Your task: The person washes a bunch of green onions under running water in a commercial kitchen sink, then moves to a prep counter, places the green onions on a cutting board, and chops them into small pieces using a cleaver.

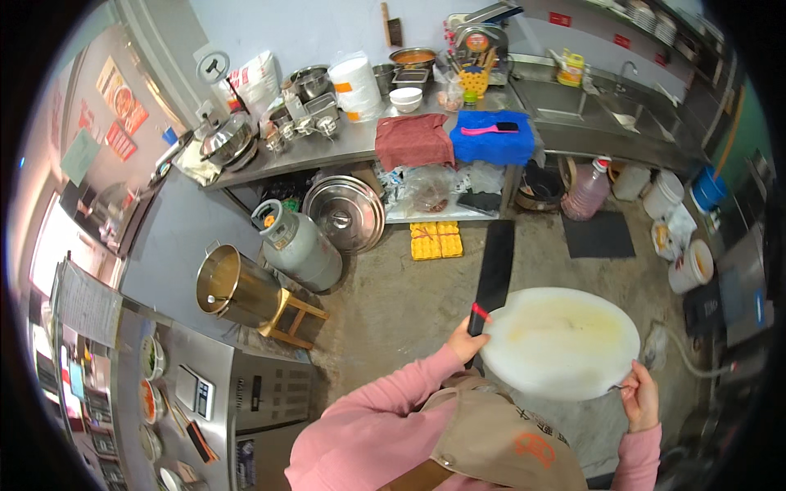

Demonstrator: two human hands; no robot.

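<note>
An oval white plastic cutting board (pixel 562 344) with yellowish stains is held up in front of my body, above the floor. My left hand (pixel 468 342) grips the black handle of a broad kitchen knife and also meets the board's left edge. The dark knife blade (pixel 497 261) points away from me, with a red band where it joins the handle. At the board's lower right rim, my right hand (pixel 640 396) pinches the edge. A small metallic bit shows beside those fingers; I cannot tell what it is.
Ahead runs a steel counter (pixel 356 138) with bowls, a red cloth (pixel 412 140) and a blue cloth (pixel 494 138). A double sink (pixel 556 101) is at far right. On the left stand a gas cylinder (pixel 301 248), a tall pot (pixel 236 285) on a wooden stool and a scale (pixel 195 393).
</note>
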